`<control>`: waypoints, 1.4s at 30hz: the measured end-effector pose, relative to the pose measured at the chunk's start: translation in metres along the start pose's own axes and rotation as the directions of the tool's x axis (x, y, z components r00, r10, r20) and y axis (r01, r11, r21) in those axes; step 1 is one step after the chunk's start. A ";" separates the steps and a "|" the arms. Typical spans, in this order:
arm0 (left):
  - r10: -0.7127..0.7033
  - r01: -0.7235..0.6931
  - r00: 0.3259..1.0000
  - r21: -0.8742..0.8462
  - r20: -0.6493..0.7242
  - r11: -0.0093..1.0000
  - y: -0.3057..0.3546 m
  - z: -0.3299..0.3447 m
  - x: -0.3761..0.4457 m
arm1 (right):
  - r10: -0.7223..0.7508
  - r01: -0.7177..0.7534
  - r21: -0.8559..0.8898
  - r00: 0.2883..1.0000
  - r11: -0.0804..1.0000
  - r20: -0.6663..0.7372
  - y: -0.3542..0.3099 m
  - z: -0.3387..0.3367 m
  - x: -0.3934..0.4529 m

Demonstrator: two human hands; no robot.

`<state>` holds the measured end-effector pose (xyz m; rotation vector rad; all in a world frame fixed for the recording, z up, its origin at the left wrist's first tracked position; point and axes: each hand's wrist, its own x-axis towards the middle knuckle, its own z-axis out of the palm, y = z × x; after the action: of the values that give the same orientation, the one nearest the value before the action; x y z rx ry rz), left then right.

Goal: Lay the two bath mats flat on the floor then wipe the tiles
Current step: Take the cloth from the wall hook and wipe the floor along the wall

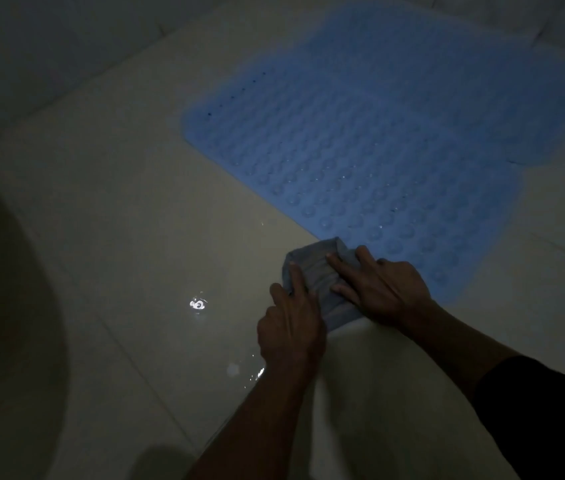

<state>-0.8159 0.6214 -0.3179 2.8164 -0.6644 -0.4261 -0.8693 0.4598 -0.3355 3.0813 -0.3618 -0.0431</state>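
- The mats look laid: a blue bath mat (360,150) lies flat on the floor, suction-cup bumps showing, and a second blue mat (502,81) seems to overlap it toward the far right corner of the floor, though the dim light blurs where one ends and the other begins.
- The step in hand appears to be the wiping: a folded grey cloth (319,282) sits on the tiles (128,202), touching the near corner of the nearer mat.
- The left hand (291,327) presses the cloth's left side with fingers extended, forefinger on the cloth; it does not clench.
- The right hand (385,289) lies flat on the cloth's right side, fingers spread and straight, partly over the mat's corner; a dark sleeve (544,417) covers that forearm.
- The next move likely calls for steady downward pressure from both palms and a sweep toward the wet patch, keeping the cloth folded and clear of the mat edge so the corner is not lifted.
- The floor is pale, glossy tile with thin grout lines; water glints (198,304) just left of the hands and again near the left forearm.
- The room is very dark; a tiled wall (49,46) rises along the far edge of the floor, and a deep curved shadow (4,306) fills the left side.
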 end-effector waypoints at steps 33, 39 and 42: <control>-0.173 0.217 0.952 -0.159 0.253 0.963 -0.105 -0.083 0.152 | 0.065 -0.001 -0.144 0.895 0.990 0.442 -0.092 -0.058 0.202; -0.201 0.213 0.972 -0.094 0.124 0.972 -0.117 -0.090 0.168 | -0.026 0.076 -0.116 0.921 0.990 0.388 -0.094 -0.052 0.233; -0.229 0.229 0.974 0.005 -0.007 0.974 -0.120 -0.091 0.179 | -0.059 0.094 -0.068 0.913 0.993 0.403 -0.093 -0.051 0.250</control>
<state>-0.5844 0.6566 -0.3067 2.9090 -0.3400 -0.4541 -0.6029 0.4935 -0.2942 2.9805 -0.2405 -0.6824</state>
